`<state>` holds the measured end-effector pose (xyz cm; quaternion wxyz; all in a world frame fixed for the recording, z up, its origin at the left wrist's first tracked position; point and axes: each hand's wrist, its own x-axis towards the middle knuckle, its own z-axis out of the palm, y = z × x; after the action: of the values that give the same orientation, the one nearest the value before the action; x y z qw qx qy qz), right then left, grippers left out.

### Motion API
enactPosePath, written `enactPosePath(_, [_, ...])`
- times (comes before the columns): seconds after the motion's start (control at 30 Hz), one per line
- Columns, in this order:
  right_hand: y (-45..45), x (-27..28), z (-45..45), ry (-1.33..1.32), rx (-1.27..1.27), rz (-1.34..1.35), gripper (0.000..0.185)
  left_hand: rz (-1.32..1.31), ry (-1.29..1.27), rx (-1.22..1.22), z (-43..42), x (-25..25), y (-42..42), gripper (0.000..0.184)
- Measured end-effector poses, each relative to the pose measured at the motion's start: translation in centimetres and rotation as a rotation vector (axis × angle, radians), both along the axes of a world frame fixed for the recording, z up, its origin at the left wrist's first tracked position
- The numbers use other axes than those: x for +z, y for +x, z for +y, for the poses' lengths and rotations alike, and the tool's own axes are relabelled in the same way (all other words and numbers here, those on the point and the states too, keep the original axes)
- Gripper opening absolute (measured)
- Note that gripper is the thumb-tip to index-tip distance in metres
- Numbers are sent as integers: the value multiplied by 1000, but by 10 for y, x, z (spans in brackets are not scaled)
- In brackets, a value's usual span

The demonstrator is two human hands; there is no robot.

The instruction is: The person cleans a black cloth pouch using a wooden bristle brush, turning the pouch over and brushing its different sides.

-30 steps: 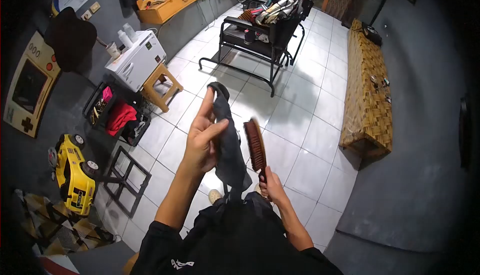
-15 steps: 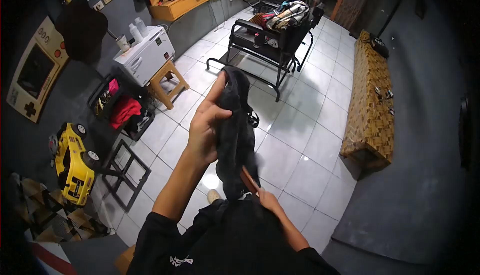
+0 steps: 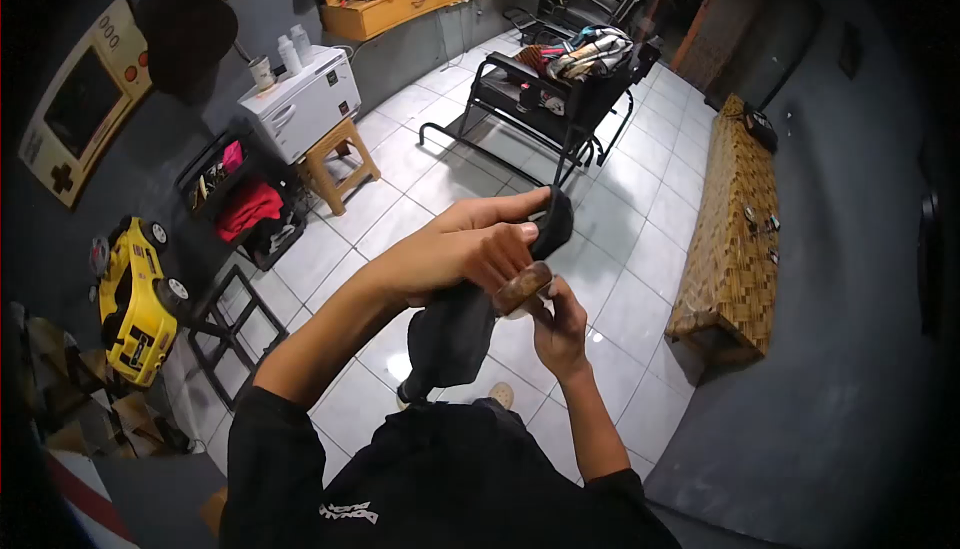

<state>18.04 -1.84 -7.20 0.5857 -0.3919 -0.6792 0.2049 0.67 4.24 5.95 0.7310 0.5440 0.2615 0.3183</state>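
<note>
My left hand (image 3: 435, 254) grips a limp black fabric item (image 3: 452, 337), its fingers closed on the upper part. The fabric hangs down below the wrist, and a dark end of it shows past the fingertips. Its exact kind cannot be told because the hand covers much of it. Close against the left fingers, my right hand (image 3: 563, 334) is closed around a wooden brush (image 3: 522, 291) with a rounded brown back. The brush is partly blurred, and it is held in front of the fabric.
A black metal chair (image 3: 520, 109) bearing bundled cloth stands ahead. To the left are a small white fridge (image 3: 305, 104) on a wooden stool (image 3: 340, 164), a black cart (image 3: 205, 164) and a yellow toy car (image 3: 135, 304). A woven-pattern bench (image 3: 725, 239) lines the right wall.
My left hand has turned from upright to sideways and moved right, tilting the fabric over. My right hand has risen with the brush, up to the left fingers. The view has shifted slightly.
</note>
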Motion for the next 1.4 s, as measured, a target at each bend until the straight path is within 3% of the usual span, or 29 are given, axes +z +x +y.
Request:
enactPosePath(0.07, [-5,-30,7,-194,29,-83,33,-25,25,43,-3,10,-4,50])
enactPosePath(0.13, [-16,-56,7,-82,-22,-290,35,-17,7,100,-7,28,-10,49])
enactPosePath(0.17, [-19,-88,9,35,20,-243,30,-63,19,179,-5,27,-12,48])
enactPosePath(0.23, [-16,-150,5,-3,30,-727,32,-89,-35,215,-2,30,-21,45])
enactPosePath(0.37, [-2,-286,-45,-75,-87,-810,28,-124,-34,347,-6,32,-26,45])
enactPosePath(0.4, [5,-299,-58,-343,-8,-1043,29,-115,-32,367,-4,31,-27,45])
enactPosePath(0.43, [6,-297,-59,-610,75,-1268,30,-106,-24,393,-1,31,-30,45])
enactPosePath(0.47, [5,-295,-61,-554,38,-1287,27,-86,37,389,3,31,-33,45])
enactPosePath(0.6, [-13,-183,-42,-44,128,-638,23,-59,136,315,9,27,-36,44])
enactPosePath(0.77, [-35,-30,-8,92,-98,-146,24,-32,198,164,7,24,-29,39])
enactPosePath(0.83, [-36,-3,4,8,-15,89,24,-29,311,118,6,28,-28,37])
enactPosePath(0.93, [-51,-1,0,-70,49,15,20,-23,298,126,8,38,-35,35])
enactPosePath(0.97, [-58,-30,-1,-88,-31,-65,16,-38,309,152,9,40,-36,35])
enactPosePath(1.03, [-67,-83,-2,161,20,-349,14,-217,175,244,6,42,-41,32])
enactPosePath(1.1, [-73,-146,-20,-258,172,-471,16,-260,142,325,3,46,-48,31])
enactPosePath(1.17, [-66,-198,-39,-404,36,-627,16,-303,170,392,7,39,-49,31])
enactPosePath(1.27, [-32,-251,-48,-380,55,-1044,21,-373,102,359,11,34,-60,31])
enactPosePath(1.4, [-19,-187,-34,-100,146,-656,22,-343,147,370,12,39,-55,32])
